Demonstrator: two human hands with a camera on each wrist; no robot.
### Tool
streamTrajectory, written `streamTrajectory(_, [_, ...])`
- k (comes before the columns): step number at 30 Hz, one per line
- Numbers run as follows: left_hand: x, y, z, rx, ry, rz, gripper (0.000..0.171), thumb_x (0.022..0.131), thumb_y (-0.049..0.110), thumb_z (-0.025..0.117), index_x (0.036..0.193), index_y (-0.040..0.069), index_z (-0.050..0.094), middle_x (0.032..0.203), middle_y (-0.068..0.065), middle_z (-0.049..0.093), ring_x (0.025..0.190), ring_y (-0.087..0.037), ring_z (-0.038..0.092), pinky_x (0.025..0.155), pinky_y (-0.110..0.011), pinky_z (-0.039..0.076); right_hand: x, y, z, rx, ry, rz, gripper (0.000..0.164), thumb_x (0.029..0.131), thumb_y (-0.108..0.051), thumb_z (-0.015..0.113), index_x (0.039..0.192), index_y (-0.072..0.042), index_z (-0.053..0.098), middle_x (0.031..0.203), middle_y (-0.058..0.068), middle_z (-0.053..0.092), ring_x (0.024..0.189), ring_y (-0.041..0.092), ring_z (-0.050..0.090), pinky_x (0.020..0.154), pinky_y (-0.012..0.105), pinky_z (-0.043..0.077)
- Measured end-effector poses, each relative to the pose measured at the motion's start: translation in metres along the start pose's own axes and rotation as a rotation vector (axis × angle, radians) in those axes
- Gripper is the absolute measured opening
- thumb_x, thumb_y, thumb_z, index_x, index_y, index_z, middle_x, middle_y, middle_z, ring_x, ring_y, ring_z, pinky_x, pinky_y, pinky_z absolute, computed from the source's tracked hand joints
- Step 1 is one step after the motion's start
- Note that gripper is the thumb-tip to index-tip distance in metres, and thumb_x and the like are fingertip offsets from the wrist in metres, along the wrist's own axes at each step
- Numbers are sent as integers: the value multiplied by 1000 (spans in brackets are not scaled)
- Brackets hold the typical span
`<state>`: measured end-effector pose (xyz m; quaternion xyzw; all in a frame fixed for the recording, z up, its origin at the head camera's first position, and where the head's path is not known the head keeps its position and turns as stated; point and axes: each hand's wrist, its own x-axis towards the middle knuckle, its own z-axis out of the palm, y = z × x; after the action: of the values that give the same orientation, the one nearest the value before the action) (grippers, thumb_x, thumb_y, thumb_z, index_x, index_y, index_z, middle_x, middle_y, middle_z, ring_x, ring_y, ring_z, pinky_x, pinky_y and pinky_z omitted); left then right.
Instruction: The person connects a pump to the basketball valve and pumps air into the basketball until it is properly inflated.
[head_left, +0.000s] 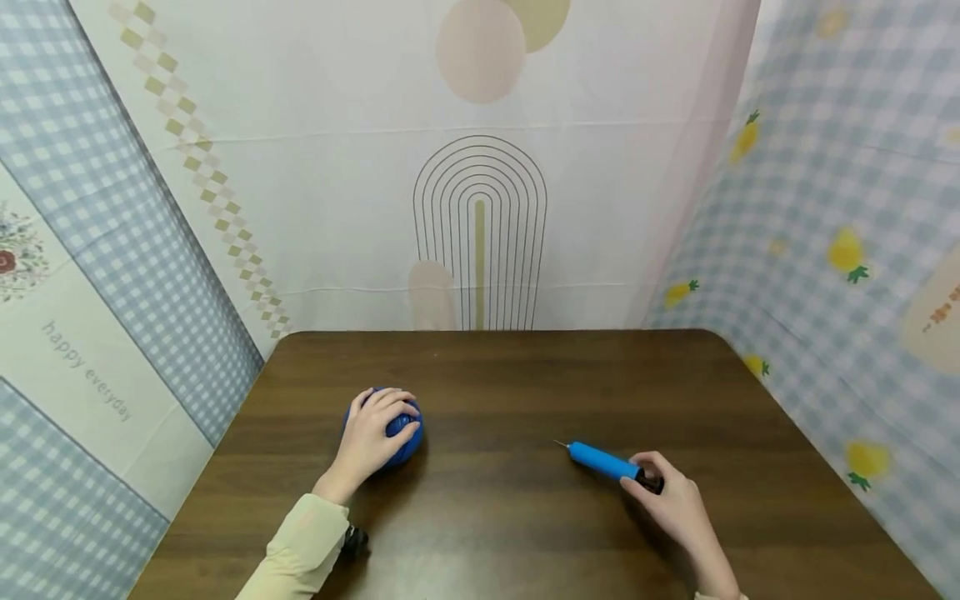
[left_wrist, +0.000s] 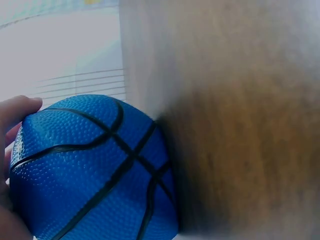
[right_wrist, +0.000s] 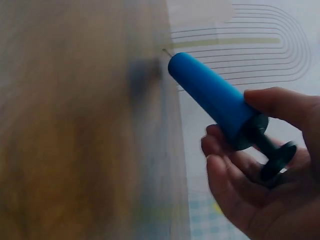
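Note:
A small blue basketball [head_left: 408, 447] with black seams stands on the left half of the table. My left hand [head_left: 371, 437] grips it from above, with fingers and thumb spread round its curve. In the left wrist view the ball [left_wrist: 90, 175] shows its pebbled surface, and part of the hand [left_wrist: 15, 117] is at its left side. To the right, my right hand [head_left: 672, 497] holds a blue hand pump [head_left: 602, 461] by its black handle end. The pump's thin needle [head_left: 561, 443] points left, toward the ball's side. Thumb and fingers are round the pump's rear in the right wrist view.
The brown wooden table [head_left: 487, 375] has rounded far corners. A white patterned cloth [head_left: 337, 208] hangs behind it, with checked cloths [head_left: 802, 275] at both sides. A small black device [head_left: 355, 542] sits at my left wrist.

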<state>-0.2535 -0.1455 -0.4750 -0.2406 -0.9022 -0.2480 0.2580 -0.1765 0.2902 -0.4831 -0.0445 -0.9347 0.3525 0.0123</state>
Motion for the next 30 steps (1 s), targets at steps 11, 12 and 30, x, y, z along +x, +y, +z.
streamTrajectory(11, [-2, 1, 2, 39, 30, 24, 13, 78, 18, 79, 87, 20, 71, 111, -2, 71, 114, -25, 59, 107, -59, 30, 7, -5, 15, -73, -182, -37, 29, 83, -24, 74, 96, -7, 54, 65, 3, 51, 49, 14, 53, 49, 27, 43])
streamTrajectory(12, [-2, 2, 2, 43, 29, 20, 13, 78, 18, 80, 86, 21, 71, 110, -1, 71, 114, -25, 60, 106, -59, 30, 8, -8, 17, -87, -198, -39, 29, 82, -24, 74, 92, -7, 52, 64, 3, 50, 46, 14, 53, 48, 27, 43])
streamTrajectory(30, [-8, 24, 12, 72, 2, -36, 15, 77, 17, 81, 85, 22, 69, 108, 1, 71, 111, -22, 60, 107, -60, 32, 27, -36, 24, -420, -324, -103, 50, 78, -50, 74, 59, -11, 50, 53, 1, 48, 46, 15, 47, 47, 29, 35])
